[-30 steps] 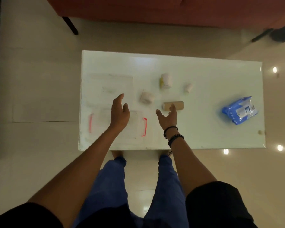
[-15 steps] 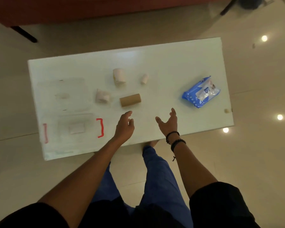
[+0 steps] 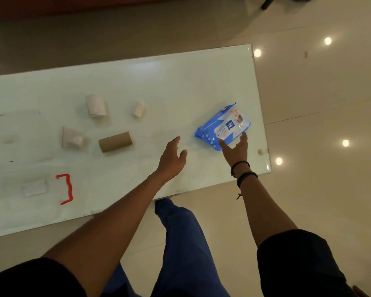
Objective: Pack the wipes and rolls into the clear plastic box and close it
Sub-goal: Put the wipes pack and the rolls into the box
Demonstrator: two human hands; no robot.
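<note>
Right hand (image 3: 236, 150) now at wipes pack (image 3: 222, 126)

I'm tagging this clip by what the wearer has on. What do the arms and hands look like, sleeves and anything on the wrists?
Both forearms are bare below short black sleeves. The right hand has two dark bracelets at the wrist, one thin, one thicker and beaded-looking, with a small cord end dangling below. The left hand and its wrist show nothing worn.

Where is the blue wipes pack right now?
In the head view, the wipes pack lies on the table's right end, just beyond the open right hand, well right of the cardboard tube.
</note>
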